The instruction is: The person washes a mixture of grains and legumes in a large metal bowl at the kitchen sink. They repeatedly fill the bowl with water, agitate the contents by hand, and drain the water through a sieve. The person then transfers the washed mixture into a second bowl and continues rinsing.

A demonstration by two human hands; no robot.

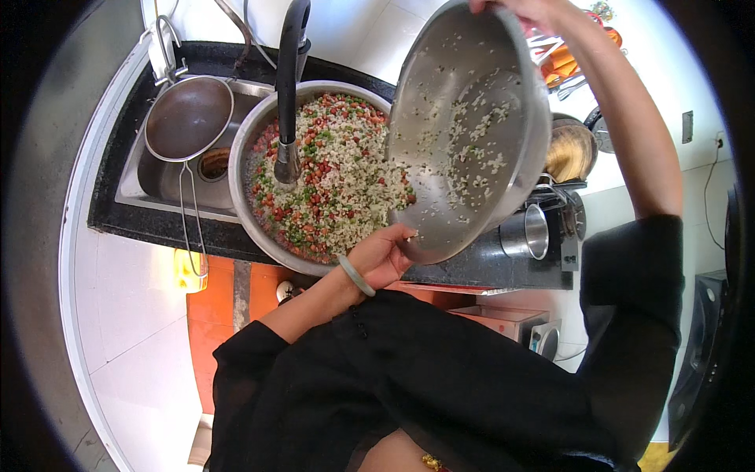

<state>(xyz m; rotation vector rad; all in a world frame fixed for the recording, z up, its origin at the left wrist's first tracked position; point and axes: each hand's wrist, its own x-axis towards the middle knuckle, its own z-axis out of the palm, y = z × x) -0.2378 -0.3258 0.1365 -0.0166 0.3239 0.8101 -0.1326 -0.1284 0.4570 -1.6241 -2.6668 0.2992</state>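
Note:
A large steel basin (472, 141) is tilted on its side, with pale grains and bits of green stuck to its inner wall. My right hand (525, 12) grips its raised rim at the top. The lower rim is held by my left hand (383, 256), which has a bangle at the wrist. That rim rests over the edge of a wide metal bowl (239, 194). The bowl is full of a mixture of pale grains, red beans or peanuts and green peas (336, 171). A black faucet (287, 106) hangs above the mixture, its metal tip near the surface.
A long-handled strainer (189, 118) lies across the steel sink (138, 192) at left. To the right, a steel cup (525, 233) lies on the black countertop (472, 259). Behind the basin are a round wooden-looking item (569, 150) and orange utensils or cloth (560, 65).

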